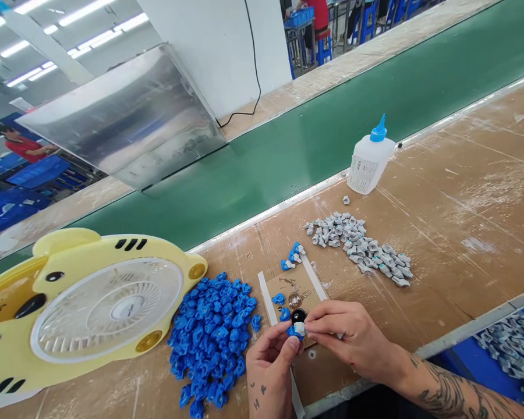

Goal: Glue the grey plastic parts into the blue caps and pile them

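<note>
My left hand [271, 366] pinches a small blue piece [293, 333] between thumb and fingers. Against it sits a pale grey piece [300, 328], gripped by the fingertips of my right hand [353, 334]. Just behind them is a small black round cup [298, 316] on a cardboard sheet [308, 285] edged with white tape. A clear round dish [294, 299] and two loose blue pieces [278, 298] lie there too. At the sheet's far end sit several joined blue and grey pieces [293, 256].
A heap of blue pieces [213, 337] lies left, beside a yellow animal-shaped fan [91, 241]. Grey pieces [358, 244] spread behind my right hand, near a white bottle with blue nozzle [370, 163]. Beyond runs a green conveyor belt [279, 157]. A blue bin [467, 355] of grey pieces stands low right.
</note>
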`<state>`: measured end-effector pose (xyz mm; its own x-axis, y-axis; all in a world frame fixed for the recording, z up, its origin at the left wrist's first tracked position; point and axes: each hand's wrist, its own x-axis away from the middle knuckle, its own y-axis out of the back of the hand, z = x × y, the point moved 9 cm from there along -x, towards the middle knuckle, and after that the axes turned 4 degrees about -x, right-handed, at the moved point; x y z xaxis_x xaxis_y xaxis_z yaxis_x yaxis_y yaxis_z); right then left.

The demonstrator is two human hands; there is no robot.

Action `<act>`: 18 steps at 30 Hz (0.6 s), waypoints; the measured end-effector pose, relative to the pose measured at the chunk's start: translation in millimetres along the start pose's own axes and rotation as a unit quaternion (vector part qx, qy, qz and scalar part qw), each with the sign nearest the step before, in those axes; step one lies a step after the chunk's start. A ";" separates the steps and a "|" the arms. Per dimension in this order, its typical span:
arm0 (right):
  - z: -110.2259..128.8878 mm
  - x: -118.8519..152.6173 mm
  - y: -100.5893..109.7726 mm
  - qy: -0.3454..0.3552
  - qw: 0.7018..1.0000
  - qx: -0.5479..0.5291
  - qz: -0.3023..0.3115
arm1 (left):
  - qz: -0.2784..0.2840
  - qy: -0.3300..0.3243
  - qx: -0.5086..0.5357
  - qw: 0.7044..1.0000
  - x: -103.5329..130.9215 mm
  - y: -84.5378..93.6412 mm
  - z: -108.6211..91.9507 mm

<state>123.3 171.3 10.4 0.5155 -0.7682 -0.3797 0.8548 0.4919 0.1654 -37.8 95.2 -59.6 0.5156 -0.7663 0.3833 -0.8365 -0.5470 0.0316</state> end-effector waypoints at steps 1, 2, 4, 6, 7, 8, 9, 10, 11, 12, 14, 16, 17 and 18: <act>1.3 -0.5 -2.2 0.007 1.000 0.007 0.018 | 0.013 0.001 -0.005 1.000 0.5 -0.5 -1.6; 1.4 -1.1 -4.0 0.008 0.999 0.010 0.035 | 0.020 0.001 -0.010 1.000 1.1 -0.3 -3.6; -0.4 -2.8 -7.0 0.001 0.998 0.010 0.064 | 0.025 0.000 -0.018 1.000 2.2 0.2 -7.3; -2.8 -5.2 -9.6 -0.007 0.997 0.012 0.082 | 0.028 0.004 -0.020 0.999 2.6 -0.3 -8.5; -3.6 -6.5 -11.2 -0.010 0.996 0.014 0.087 | 0.030 0.006 -0.020 0.999 2.3 -0.8 -8.0; -4.2 -7.9 -13.3 -0.011 0.996 0.017 0.091 | 0.032 0.006 -0.022 0.999 1.7 -1.3 -7.0; -4.6 -9.3 -15.7 -0.012 0.995 0.018 0.093 | 0.030 0.002 -0.024 0.999 0.6 -0.8 -6.1; -4.6 -10.8 -18.1 -0.011 0.996 0.018 0.092 | 0.027 -0.006 -0.029 0.999 -0.7 0.4 -5.5; -4.3 -12.6 -20.5 -0.008 0.996 0.018 0.089 | 0.023 -0.018 -0.034 0.999 -2.3 2.6 -5.5; -3.9 -14.7 -22.7 -0.004 0.996 0.018 0.086 | 0.018 -0.034 -0.040 0.998 -3.9 5.9 -6.5; -4.9 -20.7 -25.9 0.002 0.996 0.029 0.081 | 0.017 -0.069 -0.054 0.996 -6.0 16.5 -10.6; -10.2 -30.6 -25.7 -0.001 0.995 0.060 0.075 | 0.001 -0.114 -0.088 0.990 -5.4 38.5 -17.0; -14.8 -37.2 -24.5 -0.005 0.994 0.086 0.074 | -0.020 -0.139 -0.121 0.983 -3.4 55.1 -20.5; -20.1 -44.6 -23.4 -0.007 0.990 0.120 0.076 | -0.063 -0.170 -0.166 0.969 0.4 76.6 -24.6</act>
<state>79.1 202.3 5.2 0.6381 -0.6998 -0.3211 0.7563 0.4914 0.4319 -106.3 61.3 -34.3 0.6019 -0.7979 0.0328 -0.7475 -0.5485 0.3746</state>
